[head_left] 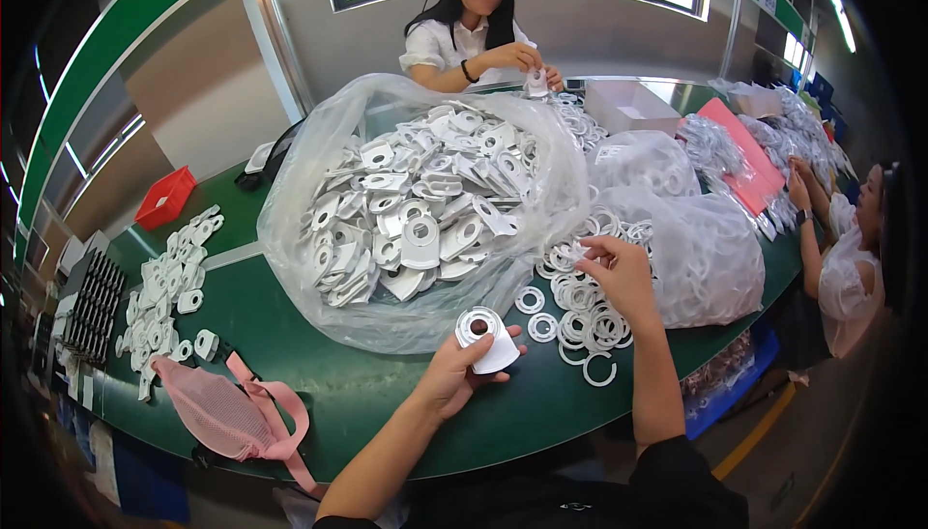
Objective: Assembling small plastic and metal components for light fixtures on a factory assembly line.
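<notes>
My left hand (452, 374) holds a white plastic part (496, 353) with a rounded end and a round hole, thumb on top of it. Above a pile of white plastic rings (580, 299), my right hand (619, 273) has its thumb and fingers pinched together; what is between the fingertips is too small to make out. Two loose rings (543, 326) lie between my hands, and a ring with a gap (599, 371) lies at the pile's near edge. Beyond my left hand, a large clear plastic bag (290, 229) stands open, heaped with similar white parts (420, 229).
A pink mesh bag (217, 408) lies at the left on the green table (372, 408). More white parts (159, 297), black trays (94, 292) and a red bin (164, 198) are farther left. Filled plastic bags (710, 258) stand right. Two co-workers work opposite and at right.
</notes>
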A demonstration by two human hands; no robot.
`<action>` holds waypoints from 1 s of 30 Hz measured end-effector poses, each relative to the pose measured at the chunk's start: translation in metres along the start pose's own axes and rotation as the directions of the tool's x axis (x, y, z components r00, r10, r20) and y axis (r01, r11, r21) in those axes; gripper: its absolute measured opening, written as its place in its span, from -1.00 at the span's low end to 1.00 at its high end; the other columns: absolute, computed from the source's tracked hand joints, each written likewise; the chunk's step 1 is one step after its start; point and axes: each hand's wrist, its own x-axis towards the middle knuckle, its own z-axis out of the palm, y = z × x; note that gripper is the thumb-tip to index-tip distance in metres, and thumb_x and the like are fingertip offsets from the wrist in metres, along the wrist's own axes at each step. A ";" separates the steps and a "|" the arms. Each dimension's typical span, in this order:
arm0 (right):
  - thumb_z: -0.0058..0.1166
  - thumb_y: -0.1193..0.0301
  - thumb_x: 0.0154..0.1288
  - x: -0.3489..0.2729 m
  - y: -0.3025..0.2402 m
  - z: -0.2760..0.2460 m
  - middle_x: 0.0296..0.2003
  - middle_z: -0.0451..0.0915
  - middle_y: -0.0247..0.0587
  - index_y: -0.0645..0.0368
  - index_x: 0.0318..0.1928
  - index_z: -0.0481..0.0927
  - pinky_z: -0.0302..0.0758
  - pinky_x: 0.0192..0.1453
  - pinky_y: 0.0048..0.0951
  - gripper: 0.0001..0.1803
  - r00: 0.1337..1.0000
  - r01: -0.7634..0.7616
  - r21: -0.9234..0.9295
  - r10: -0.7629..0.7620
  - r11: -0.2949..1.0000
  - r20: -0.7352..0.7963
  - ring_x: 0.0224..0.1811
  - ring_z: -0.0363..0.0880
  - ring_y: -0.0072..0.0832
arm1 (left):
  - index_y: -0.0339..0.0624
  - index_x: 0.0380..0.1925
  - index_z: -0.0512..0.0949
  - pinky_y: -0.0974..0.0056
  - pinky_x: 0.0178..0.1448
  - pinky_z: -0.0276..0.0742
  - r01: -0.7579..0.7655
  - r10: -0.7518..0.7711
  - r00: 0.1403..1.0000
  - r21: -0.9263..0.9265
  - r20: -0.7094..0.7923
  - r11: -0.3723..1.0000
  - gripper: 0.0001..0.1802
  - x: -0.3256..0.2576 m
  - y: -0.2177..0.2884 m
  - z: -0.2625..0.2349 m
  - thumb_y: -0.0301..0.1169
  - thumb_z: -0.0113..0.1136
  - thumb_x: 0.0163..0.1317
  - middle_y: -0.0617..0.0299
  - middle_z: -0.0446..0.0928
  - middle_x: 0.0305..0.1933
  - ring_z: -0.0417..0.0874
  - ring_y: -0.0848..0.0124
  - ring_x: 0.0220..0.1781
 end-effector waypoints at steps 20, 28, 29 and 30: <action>0.11 0.53 0.21 -0.031 -0.022 0.057 -0.42 0.59 -0.24 0.37 -0.09 0.54 0.52 -0.34 -0.65 -0.74 0.878 -0.309 0.579 -0.008 0.754 0.479 -0.44 0.56 -0.65 | -0.18 0.24 0.08 0.20 0.03 0.58 -0.170 0.164 0.985 0.116 0.056 0.979 -0.41 0.007 -0.010 -0.003 -0.60 -0.01 0.21 0.02 0.41 0.10 0.52 0.20 0.09; 0.17 0.45 0.18 -0.033 -0.024 0.062 -0.49 0.58 -0.30 0.33 -0.25 0.55 0.47 -0.44 -0.64 -0.81 0.851 -0.373 0.439 0.113 0.817 0.512 -0.49 0.52 -0.66 | -0.19 0.23 0.10 0.22 0.03 0.58 -0.162 0.159 0.987 0.167 0.029 0.973 -0.42 0.006 -0.010 -0.003 -0.61 -0.01 0.20 0.07 0.40 0.10 0.53 0.25 0.07; 0.19 0.43 0.17 -0.033 -0.023 0.062 -0.49 0.58 -0.30 0.32 -0.28 0.56 0.43 -0.45 -0.65 -0.80 0.866 -0.330 0.382 0.117 0.863 0.486 -0.50 0.50 -0.68 | -0.19 0.22 0.10 0.22 0.02 0.58 -0.162 0.157 0.987 0.156 0.044 0.974 -0.43 0.007 -0.010 -0.003 -0.61 -0.01 0.21 0.07 0.40 0.10 0.54 0.24 0.06; 0.19 0.43 0.17 -0.033 -0.020 0.064 -0.49 0.58 -0.30 0.32 -0.28 0.56 0.43 -0.45 -0.65 -0.80 0.867 -0.331 0.382 0.118 0.863 0.485 -0.50 0.50 -0.68 | -0.19 0.22 0.11 0.23 0.01 0.58 -0.163 0.155 0.986 0.146 0.060 0.976 -0.43 0.007 -0.010 -0.003 -0.60 -0.01 0.21 0.07 0.40 0.09 0.55 0.24 0.05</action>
